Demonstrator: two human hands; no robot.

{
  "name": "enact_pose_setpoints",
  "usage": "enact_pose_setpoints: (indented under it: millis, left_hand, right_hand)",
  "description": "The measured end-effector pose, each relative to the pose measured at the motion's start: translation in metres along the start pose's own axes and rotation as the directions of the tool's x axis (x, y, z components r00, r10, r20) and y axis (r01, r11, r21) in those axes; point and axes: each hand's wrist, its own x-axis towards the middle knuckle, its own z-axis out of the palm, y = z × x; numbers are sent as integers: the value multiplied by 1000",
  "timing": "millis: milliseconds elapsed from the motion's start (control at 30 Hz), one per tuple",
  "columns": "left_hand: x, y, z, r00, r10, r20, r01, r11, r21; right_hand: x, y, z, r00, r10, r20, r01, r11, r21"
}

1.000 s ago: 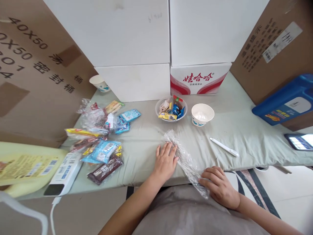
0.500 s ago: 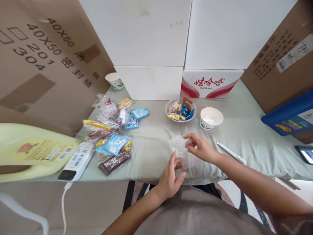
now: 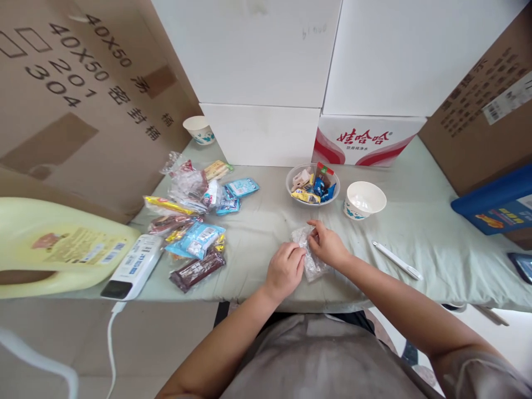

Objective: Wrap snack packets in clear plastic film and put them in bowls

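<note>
Between my two hands, on the green cloth near its front edge, lies a small piece of clear, bumpy plastic that looks like bubble wrap (image 3: 313, 270). My left hand (image 3: 285, 270) is closed, its curled fingers at the left side of the wrap. From the right, my right hand (image 3: 328, 245) closes its bent fingers on the wrap's upper part. Both sets of fingertips are partly hidden. Beyond the hands stands a clear bowl (image 3: 312, 200) of small wrapped snacks, with a white paper cup (image 3: 364, 200) to its right.
Packaged snacks (image 3: 195, 241) lie heaped on the left, beside a white device (image 3: 133, 269) with a cable and a yellow jug (image 3: 62, 249). A white pen (image 3: 397, 260) rests right of my hands. White boxes (image 3: 261, 136) stand behind; a second paper cup (image 3: 199, 130) is back left.
My left hand has gone from spread fingers to curled ones and moved up against the bubble wrap. My right fingers have closed in on it. The view has shifted slightly.
</note>
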Motion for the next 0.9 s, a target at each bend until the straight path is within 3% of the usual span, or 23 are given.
enact_pose_setpoints:
  millis: [100, 200, 267, 400, 467, 567, 700, 800, 900]
  left_hand:
    - [13, -4, 11, 988, 80, 132, -95, 988, 118]
    - [14, -7, 18, 979, 44, 199, -83, 978, 190]
    - [12, -9, 19, 978, 22, 206, -61, 981, 186]
    - [14, -13, 13, 975, -28, 220, -19, 978, 206]
    - [21, -14, 10, 967, -60, 248, -6, 966, 257]
    - [32, -18, 8, 952, -130, 276, 31, 941, 337]
    - [34, -27, 9, 960, -203, 193, 118, 917, 381]
    - [28, -29, 8, 981, -142, 134, 93, 942, 322]
    - [24, -27, 7, 992, -21, 127, -9, 972, 236]
  right_hand:
    - [0, 1, -9, 997, -77, -13, 73, 976, -204]
    - [-9, 2, -24, 978, -177, -113, 133, 938, -319]
    - [-23, 4, -30, 946, -297, -133, 242, 916, -321]
    - [-64, 11, -17, 827, -552, 103, 557, 782, -279]
    - [-81, 15, -5, 824, -535, 185, 566, 770, -294]
    - [-96, 18, 7, 859, -468, 208, 512, 793, -331]
    - [-108, 17, 5, 872, -458, 173, 490, 819, -298]
    - [-118, 15, -2, 870, -470, 149, 493, 834, -249]
    - [-121, 13, -4, 860, -500, 106, 510, 828, -233]
